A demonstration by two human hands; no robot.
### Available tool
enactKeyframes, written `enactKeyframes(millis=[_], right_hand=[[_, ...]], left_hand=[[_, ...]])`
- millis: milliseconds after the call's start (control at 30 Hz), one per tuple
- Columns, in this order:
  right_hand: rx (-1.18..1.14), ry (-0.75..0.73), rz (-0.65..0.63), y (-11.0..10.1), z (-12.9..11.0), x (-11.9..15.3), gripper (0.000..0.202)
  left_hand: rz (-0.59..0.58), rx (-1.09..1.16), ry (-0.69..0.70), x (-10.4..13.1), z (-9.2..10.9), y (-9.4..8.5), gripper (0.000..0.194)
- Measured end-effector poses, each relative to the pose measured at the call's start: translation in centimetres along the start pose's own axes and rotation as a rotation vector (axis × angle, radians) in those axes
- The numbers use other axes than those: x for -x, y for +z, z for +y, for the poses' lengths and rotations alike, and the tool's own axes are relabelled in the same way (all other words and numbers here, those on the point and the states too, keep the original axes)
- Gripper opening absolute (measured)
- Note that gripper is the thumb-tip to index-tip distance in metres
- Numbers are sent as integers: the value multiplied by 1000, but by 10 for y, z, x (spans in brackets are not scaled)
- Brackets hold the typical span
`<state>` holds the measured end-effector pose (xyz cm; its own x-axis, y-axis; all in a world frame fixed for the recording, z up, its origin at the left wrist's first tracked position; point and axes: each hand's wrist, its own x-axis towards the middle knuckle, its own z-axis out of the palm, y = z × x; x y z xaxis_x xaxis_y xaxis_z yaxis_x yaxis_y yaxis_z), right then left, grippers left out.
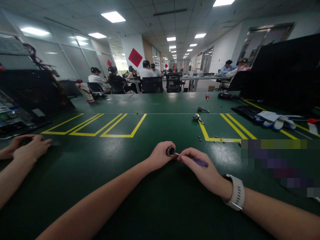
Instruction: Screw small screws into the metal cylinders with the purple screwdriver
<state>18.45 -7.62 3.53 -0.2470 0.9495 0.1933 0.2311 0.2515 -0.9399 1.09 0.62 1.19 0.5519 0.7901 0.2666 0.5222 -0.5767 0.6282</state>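
Note:
My left hand [160, 156] is closed around a short dark cylindrical metal part [171, 151], its round open end turned toward me. In my right hand [200, 166] is a screwdriver [202, 163] with a purple translucent handle, pinched between thumb and fingers. Its thin metal shank points left and reaches the side of the cylindrical part; the very tip is hard to make out. Both hands are low over the green table [150, 196]. Ahead and to the right lie two metal parts with shafts, a nearer one [198, 119] and a farther one [203, 109].
Several tiny dark pieces [217, 137] are scattered by the yellow tape [212, 139]. White-and-blue gloves [275, 120] lie right, and a small red tool [207, 96] is farther back. At left, another person's hands [30, 148] hold something dark. Black equipment [282, 73] stands at right.

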Motion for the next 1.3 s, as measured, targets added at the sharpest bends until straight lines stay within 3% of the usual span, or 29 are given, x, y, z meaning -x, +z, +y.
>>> enactKeyframes(millis=[200,567,867,1100,1300], right_hand=[[-13,20,-13,2,4,-2,19],[-577,252,15,2,12,-7,13],[-312,104,43,4,21,2,14],[-542,213,53,1,18,-2,13],[-609,192,57,0,23,-2,12]], left_hand=[[-7,-104,71,0,2,-1,12],[29,-73,145,3,2,0,9],[7,-143,187,5,0,3,10],[0,-135,206,5,4,3,10],[-7,-47,225,4,4,5,10]])
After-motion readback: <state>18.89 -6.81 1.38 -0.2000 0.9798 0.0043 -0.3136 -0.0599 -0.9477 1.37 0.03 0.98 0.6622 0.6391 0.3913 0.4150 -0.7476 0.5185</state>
